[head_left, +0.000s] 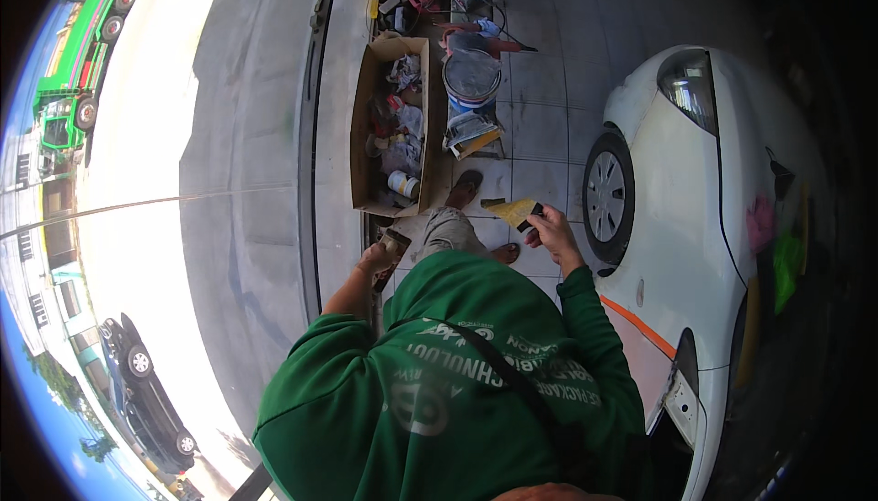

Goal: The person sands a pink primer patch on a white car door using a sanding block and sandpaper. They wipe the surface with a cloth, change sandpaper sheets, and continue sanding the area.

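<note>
My left hand (375,258) is closed around a dark brown, flat oblong piece (395,247), held low beside my left leg; its exact kind does not show. Over to the right, my right hand (554,232) pinches a flat yellow piece with black edges (514,212), whose pointed end reaches left above the tiled floor. I cannot make out whether it is a sheet or a blade. The two hands are apart, in front of my green sweatshirt. A white car (663,190) with its front wheel (607,184) stands close to the right hand.
Ahead, a long cardboard box (362,149) holds crumpled plastic and a white tub. Beside it a round lidded can (472,75) stands with tools around it. Orange tape (638,325) runs along the car's side. A door track (313,126) borders the sunlit pavement on the left.
</note>
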`<state>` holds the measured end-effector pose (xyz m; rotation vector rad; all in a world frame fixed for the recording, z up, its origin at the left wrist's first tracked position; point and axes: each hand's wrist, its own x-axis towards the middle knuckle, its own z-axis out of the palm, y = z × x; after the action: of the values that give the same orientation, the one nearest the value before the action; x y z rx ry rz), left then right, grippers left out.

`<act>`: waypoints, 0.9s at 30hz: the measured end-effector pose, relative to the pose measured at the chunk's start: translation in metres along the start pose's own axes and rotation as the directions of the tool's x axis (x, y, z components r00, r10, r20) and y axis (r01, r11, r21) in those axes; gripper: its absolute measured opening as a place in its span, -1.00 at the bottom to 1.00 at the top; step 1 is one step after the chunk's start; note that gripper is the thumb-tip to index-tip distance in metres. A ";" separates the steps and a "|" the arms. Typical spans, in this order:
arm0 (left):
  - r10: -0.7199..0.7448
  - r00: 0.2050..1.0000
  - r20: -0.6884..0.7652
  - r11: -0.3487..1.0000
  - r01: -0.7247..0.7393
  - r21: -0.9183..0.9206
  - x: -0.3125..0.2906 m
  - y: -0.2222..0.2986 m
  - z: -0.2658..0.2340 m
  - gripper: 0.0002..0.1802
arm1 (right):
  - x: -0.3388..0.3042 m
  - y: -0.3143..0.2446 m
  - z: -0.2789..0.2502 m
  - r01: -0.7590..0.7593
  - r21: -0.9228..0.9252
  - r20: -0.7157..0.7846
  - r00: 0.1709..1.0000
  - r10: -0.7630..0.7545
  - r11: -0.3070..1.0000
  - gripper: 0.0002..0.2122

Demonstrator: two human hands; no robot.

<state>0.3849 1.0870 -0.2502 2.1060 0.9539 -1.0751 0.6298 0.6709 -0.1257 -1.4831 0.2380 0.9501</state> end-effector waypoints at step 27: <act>0.481 0.744 0.464 0.822 -0.567 0.056 0.121 0.251 -0.119 -0.53 | 0.023 -0.029 0.062 -0.089 -0.011 -0.056 0.995 0.088 0.996 -0.46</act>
<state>0.6878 1.0716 -0.2494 1.9708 0.0158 -1.2755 0.6378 0.7410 -0.1115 -1.5226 0.3411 0.9837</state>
